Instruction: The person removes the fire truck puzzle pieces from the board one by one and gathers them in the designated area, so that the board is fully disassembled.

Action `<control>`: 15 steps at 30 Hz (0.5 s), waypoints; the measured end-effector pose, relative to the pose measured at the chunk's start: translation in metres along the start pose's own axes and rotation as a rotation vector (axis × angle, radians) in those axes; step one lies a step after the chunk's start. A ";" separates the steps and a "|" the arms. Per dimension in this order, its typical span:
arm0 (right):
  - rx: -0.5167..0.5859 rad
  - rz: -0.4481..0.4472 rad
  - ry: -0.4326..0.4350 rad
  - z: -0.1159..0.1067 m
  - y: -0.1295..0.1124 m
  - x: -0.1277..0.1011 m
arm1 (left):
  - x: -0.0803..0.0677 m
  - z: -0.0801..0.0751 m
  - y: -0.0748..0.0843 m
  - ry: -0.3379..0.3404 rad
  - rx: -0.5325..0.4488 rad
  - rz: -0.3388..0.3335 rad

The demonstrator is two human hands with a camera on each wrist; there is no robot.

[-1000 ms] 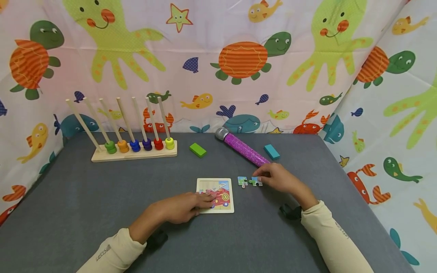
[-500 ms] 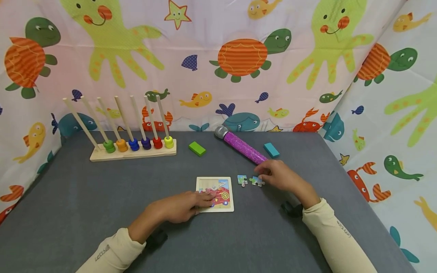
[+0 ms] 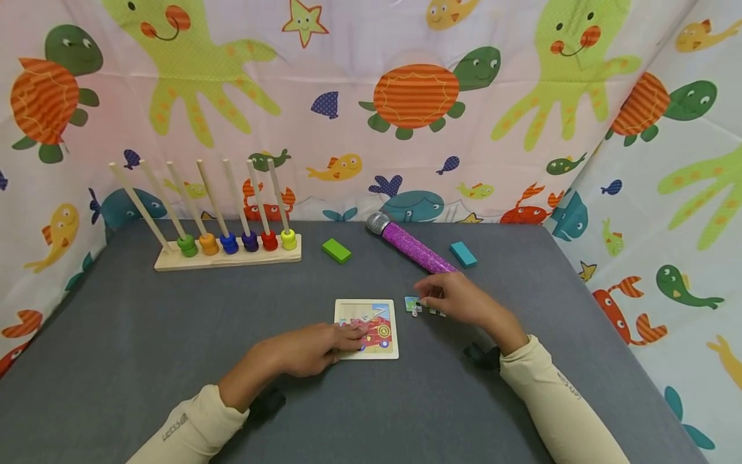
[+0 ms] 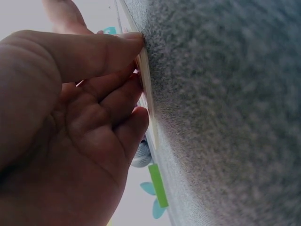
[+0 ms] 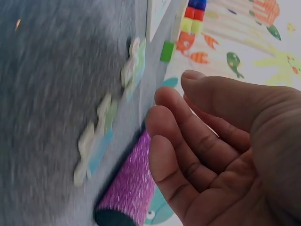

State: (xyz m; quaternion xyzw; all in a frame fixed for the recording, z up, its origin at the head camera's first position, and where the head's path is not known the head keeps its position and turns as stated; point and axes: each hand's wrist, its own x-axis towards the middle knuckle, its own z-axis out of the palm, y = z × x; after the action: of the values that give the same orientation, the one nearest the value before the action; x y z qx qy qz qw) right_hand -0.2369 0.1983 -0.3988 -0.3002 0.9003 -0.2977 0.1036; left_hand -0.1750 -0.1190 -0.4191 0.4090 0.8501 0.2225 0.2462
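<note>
Fingers of my left hand [image 3: 310,351] lie nearly straight, their tips pressing the near-left corner of the square wooden jigsaw tray with the red vehicle picture [image 3: 377,316], which sits flat mid-way across the grey felt surface [image 3: 145,335]. My left cream sleeve [image 3: 191,425] carries small dark lettering that I cannot read. Just right of the tray lie two small loose jigsaw pieces [image 5: 115,103], side by side. My right hand [image 3: 458,299] hovers over them, fingers loosely curled and holding nothing; the wrist view shows a gap between fingertips [image 5: 162,122] and pieces. Behind that hand the glittery purple toy microphone [image 3: 414,248] lies slanted. The right sleeve [image 3: 556,399] bears similar unreadable print.
</note>
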 end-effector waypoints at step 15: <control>0.036 -0.077 -0.064 0.023 -0.018 0.019 | 0.000 -0.001 0.000 -0.006 0.015 0.001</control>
State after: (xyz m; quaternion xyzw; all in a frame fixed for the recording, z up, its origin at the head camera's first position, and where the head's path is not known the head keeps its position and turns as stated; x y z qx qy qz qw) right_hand -0.2348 0.1640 -0.4064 -0.3422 0.8788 -0.3079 0.1259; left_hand -0.1757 -0.1191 -0.4189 0.4120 0.8507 0.2152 0.2455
